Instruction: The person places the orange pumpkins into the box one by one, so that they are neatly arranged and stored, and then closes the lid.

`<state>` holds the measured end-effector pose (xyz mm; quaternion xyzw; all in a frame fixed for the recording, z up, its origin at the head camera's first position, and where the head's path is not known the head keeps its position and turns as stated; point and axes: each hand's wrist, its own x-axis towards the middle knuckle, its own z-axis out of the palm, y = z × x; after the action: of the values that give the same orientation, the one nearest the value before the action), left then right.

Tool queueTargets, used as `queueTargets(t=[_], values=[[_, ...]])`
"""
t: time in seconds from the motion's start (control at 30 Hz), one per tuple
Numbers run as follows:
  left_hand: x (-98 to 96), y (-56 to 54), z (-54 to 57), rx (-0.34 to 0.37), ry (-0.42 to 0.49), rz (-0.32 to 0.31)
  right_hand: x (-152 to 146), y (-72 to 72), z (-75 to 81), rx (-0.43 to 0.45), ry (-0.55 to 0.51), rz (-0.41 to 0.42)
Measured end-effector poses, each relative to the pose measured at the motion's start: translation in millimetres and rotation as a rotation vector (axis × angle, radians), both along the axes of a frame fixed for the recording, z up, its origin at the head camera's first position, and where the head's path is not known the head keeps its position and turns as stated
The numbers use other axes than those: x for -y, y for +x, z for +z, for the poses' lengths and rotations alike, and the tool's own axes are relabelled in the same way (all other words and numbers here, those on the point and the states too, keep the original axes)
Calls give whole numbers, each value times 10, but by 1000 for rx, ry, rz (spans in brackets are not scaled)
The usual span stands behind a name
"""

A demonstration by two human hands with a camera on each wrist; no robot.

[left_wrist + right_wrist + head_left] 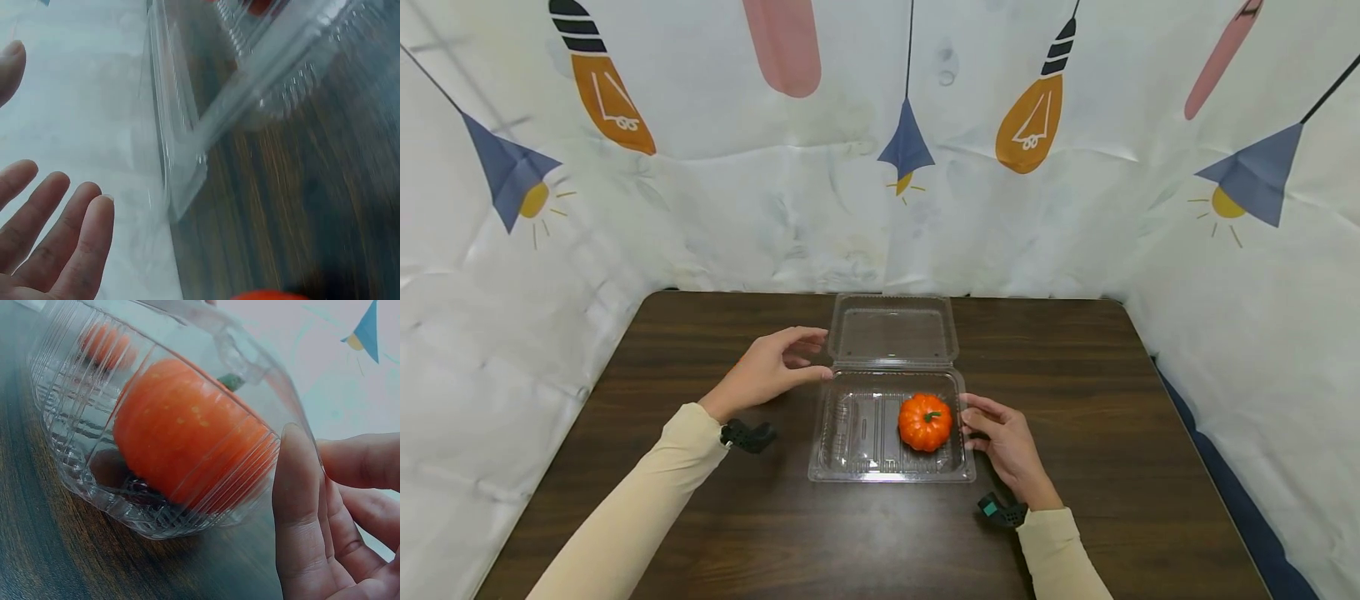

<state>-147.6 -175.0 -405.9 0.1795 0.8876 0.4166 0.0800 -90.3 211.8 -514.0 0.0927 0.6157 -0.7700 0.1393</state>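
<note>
A clear plastic clamshell container [857, 471] lies on the table with its lid [892, 333] folded back. Inside its right half sits a small orange pumpkin [925, 422] with a green stem, also seen through the ribbed wall in the right wrist view. My right hand [1009, 446] pinches the container's right rim between thumb and fingers [356, 462]. At the hinge's left side is my left hand [767, 371], fingers spread and slightly bent. In the left wrist view, its fingers [87, 244] hold nothing; whether the thumb touches the container I cannot tell.
Dark wooden table [700, 517] beneath, its far edge against a white cloth [737, 225] printed with lamps and bulbs. An orange-red thing [269, 295], mostly cut off, shows at the bottom of the left wrist view. Black bands sit on both wrists.
</note>
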Motion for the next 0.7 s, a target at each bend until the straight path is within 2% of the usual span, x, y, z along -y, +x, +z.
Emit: queueTargets(t=[0.2, 0.43, 0.7], values=[[196, 15, 37, -6, -18, 67, -3, 1, 10, 0, -6, -1], [406, 80, 59, 5, -35, 124, 1, 9, 8, 6, -10, -6], [600, 139, 23, -24, -98, 174, 3, 15, 20, 12, -6, -7]])
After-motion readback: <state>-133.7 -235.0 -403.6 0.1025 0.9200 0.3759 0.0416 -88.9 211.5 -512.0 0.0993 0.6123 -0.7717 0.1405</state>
